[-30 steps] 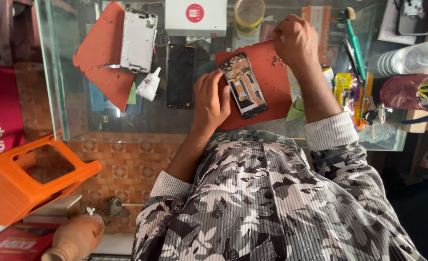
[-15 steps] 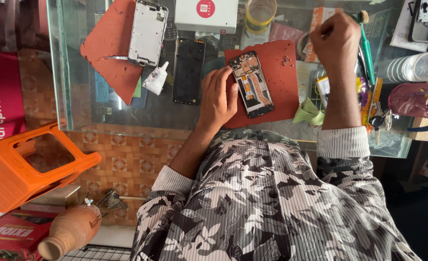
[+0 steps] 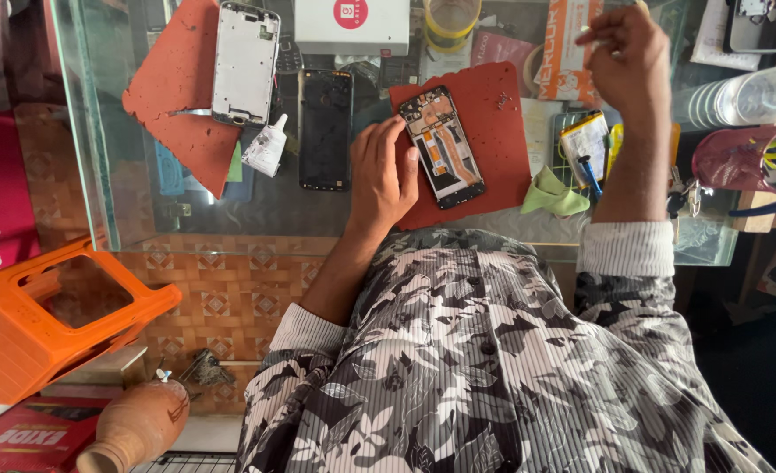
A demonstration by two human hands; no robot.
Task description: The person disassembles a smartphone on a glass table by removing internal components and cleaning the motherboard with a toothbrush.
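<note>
left hand (image 3: pixel 383 175) lay open, fingers steadying the opened phone (image 3: pixel 441 145) on the red mat (image 3: pixel 502 149). right hand (image 3: pixel 626 57) was raised beyond it, pinched on something too small to tell. best keep the phone pressed flat.

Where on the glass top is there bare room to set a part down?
Bare glass lies at the near left corner, bordered by the left red mat and black screen panel. Around the right hand it is crowded. The left hand steadies the opened phone on the other mat.
</note>
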